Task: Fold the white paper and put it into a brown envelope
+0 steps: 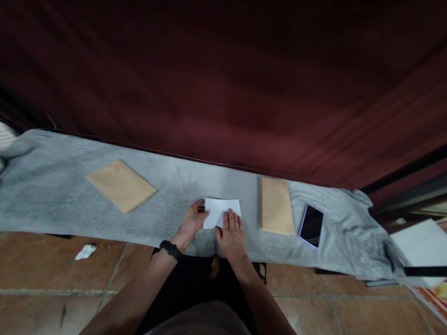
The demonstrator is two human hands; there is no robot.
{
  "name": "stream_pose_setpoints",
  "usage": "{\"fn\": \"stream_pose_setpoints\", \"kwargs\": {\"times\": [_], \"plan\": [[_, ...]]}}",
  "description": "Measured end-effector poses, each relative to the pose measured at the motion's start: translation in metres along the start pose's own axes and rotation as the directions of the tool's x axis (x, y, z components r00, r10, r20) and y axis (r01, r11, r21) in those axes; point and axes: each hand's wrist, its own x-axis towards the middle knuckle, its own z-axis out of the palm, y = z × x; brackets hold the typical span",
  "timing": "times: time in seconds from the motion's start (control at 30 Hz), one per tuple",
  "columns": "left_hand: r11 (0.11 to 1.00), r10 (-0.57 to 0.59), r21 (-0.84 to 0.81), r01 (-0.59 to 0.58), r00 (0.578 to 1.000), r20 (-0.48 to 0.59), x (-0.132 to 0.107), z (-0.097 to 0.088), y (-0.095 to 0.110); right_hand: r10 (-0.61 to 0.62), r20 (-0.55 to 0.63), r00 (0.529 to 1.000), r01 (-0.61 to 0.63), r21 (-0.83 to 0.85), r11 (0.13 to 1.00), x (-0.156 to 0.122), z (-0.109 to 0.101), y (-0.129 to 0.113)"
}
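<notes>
the white paper [213, 211] lay on the grey cloth [50, 191], in front of the person and between the two hands, its top edge slightly tilted. the left hand [193, 218] was at its left edge, thumb over the margin and fingers bent near the upper left corner; whether those fingertips were closed on the paper from beneath could not be told. the right hand [232, 239] was open and palm down, its fingers laid flat over the paper's lower right part, pressing or resting without a grip. a dark wristband [170, 249] circled the left wrist.

well to the left, a brown envelope [122, 186] lay askew on the cloth. just to the right of the paper, apart from it, sat a brown stack [279, 207] with a thick left side, and beyond that a phone [311, 225] with a dark screen. behind the cloth hung a dark red curtain [235, 90]. a white scrap [85, 252] lay on the tiled floor [34, 262].
</notes>
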Motion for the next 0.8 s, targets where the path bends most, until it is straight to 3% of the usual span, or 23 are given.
{"fn": "stream_pose_setpoints", "kwargs": {"times": [0.2, 0.33, 0.4, 0.5, 0.57, 0.63, 0.7, 0.8], "plan": [[0.968, -0.004, -0.251, 0.029, 0.995, 0.101, -0.009, -0.001, 0.018, 0.002, 0.042, 0.999, -0.006, 0.102, 0.995, 0.007, -0.014, -0.017], [0.934, 0.03, -0.357, 0.024, 0.989, 0.145, -0.012, -0.001, 0.034, 0.123, 0.011, 0.992, -0.118, 0.395, 0.911, 0.019, -0.028, -0.02], [0.912, 0.051, -0.41, -0.001, 0.993, 0.111, -0.015, -0.003, 0.038, 0.235, 0.014, 0.972, -0.187, 0.65, 0.736, 0.027, -0.034, -0.021], [0.938, 0.051, -0.343, -0.052, 0.999, -0.013, -0.02, -0.007, 0.033, 0.403, 0.108, 0.909, -0.232, 0.934, 0.271, 0.036, -0.041, -0.022], [0.966, 0.024, -0.256, -0.034, 0.999, -0.043, -0.024, -0.009, 0.023, 0.448, 0.216, 0.868, -0.216, 0.975, -0.052, 0.039, -0.041, -0.024], [0.969, -0.002, -0.246, 0.005, 1.0, 0.01, -0.028, -0.009, 0.012, 0.458, 0.309, 0.833, -0.203, 0.942, -0.268, 0.039, -0.038, -0.027], [0.959, -0.008, -0.282, 0.027, 0.997, 0.071, -0.03, -0.008, 0.002, 0.474, 0.366, 0.801, -0.207, 0.912, -0.353, 0.037, -0.032, -0.028], [0.961, 0.019, -0.275, 0.002, 0.997, 0.075, -0.025, -0.007, -0.008, 0.51, 0.403, 0.76, -0.247, 0.905, -0.347, 0.031, -0.02, -0.025]]}}
